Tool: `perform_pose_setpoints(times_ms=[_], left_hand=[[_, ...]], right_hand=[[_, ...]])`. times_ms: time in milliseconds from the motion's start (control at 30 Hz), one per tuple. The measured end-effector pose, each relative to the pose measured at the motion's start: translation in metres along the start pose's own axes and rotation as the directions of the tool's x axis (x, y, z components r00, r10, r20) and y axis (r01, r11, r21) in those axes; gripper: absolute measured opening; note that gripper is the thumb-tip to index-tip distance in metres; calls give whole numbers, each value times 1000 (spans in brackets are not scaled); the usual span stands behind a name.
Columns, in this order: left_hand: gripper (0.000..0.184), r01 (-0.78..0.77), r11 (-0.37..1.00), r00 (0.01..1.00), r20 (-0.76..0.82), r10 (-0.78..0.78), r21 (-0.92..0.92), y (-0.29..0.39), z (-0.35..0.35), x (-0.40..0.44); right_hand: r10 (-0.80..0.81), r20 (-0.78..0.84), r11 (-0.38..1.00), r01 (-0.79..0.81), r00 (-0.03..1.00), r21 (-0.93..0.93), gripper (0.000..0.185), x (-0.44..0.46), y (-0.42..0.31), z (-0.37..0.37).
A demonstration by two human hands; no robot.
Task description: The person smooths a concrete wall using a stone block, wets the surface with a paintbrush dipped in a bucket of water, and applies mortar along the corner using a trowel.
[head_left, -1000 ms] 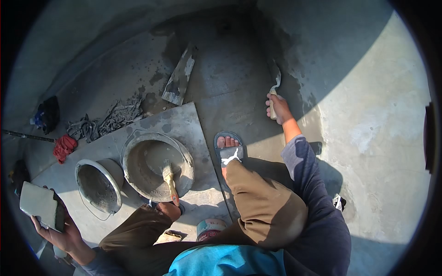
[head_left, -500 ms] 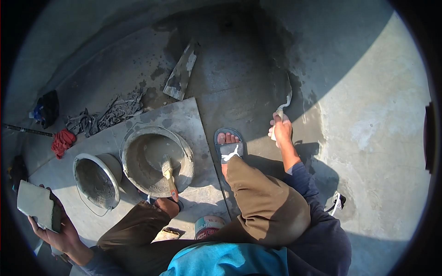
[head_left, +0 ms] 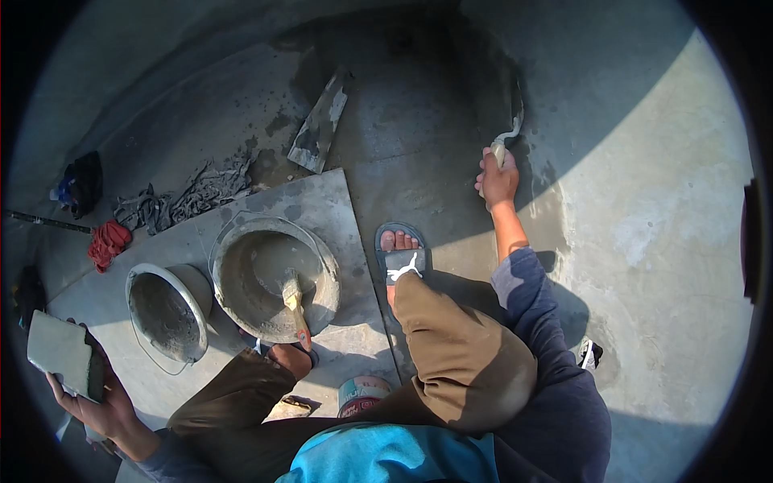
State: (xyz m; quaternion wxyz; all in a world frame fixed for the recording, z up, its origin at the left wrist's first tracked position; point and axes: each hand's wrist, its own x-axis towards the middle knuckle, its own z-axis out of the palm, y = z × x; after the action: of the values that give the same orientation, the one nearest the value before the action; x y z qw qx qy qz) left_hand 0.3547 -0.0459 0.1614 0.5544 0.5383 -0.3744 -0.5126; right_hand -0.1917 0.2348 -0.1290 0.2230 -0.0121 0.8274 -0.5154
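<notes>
At the lower left, my left hand (head_left: 109,406) is closed around a flat grey rectangular board (head_left: 60,354). The board is pale on top with a darker, thicker edge, and I cannot make out its exact kind. My right hand (head_left: 499,181) is wrapped round the pale handle of a trowel (head_left: 515,125). The trowel has a curved metal neck, and its thin blade is seen edge-on along the damp grey wall surface (head_left: 547,88). Whether the blade touches the surface is hard to see.
A large bucket (head_left: 229,310) with a paintbrush (head_left: 296,310) leaning in it stands beside a smaller bucket (head_left: 197,350) on a grey board (head_left: 354,241). A mortar-smeared plank (head_left: 320,125), grey rags (head_left: 201,193), a red cloth (head_left: 109,244) and a paint can (head_left: 364,393) lie around.
My right hand has moved forward and slightly right with the trowel, along the wall surface. My left hand and its board have barely shifted.
</notes>
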Motion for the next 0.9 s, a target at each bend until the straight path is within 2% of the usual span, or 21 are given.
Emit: perform_pose_setpoints(times_ms=[33, 100, 167, 233, 300, 400, 500, 733, 800, 833, 900], left_hand=[[52, 0, 1000, 1000, 0, 0, -1, 1, 4, -1], [52, -6, 1000, 998, -63, 6, 6, 1, 10, -4], [52, 24, 1000, 1000, -8, -24, 1, 2, 2, -2], [52, 50, 999, 998, 48, -50, 1, 2, 5, -4], [53, 33, 999, 996, -80, -30, 33, 1, 21, -10], [54, 46, 999, 999, 17, -46, 17, 0, 1, -1], [54, 30, 999, 997, -74, -26, 42, 1, 16, -9], [52, 18, 996, 990, -139, -6, 85, 1, 10, -5], [52, 53, 998, 997, 58, -55, 26, 3, -13, 4], [52, 53, 998, 997, 58, -54, 27, 3, -7, 2], [52, 5, 998, 993, -115, 2, 59, 1, 11, -6]], right_hand=[[-65, -41, 998, 65, 997, -1, 29, -5, -3, -1], [-59, -17, 998, 59, 998, 10, 31, -5, 6, -8], [131, 97, 983, -117, 987, -138, 33, -2, 19, -15], [172, 126, 973, -148, 977, -178, 35, 4, 35, -17], [284, 133, 951, -260, 950, -169, 33, 7, 43, -17], [318, 141, 944, -299, 937, -142, 30, 13, 48, -18], [348, 169, 928, -313, 922, -200, 32, 16, 47, -18], [329, 93, 925, -301, 940, -231, 30, 17, 46, -2], [150, 19, 964, -142, 988, -223, 29, 12, 43, 9], [152, 20, 964, -144, 988, -222, 29, 10, 41, 9], [65, 49, 989, -57, 997, -137, 30, 11, 33, 8]])
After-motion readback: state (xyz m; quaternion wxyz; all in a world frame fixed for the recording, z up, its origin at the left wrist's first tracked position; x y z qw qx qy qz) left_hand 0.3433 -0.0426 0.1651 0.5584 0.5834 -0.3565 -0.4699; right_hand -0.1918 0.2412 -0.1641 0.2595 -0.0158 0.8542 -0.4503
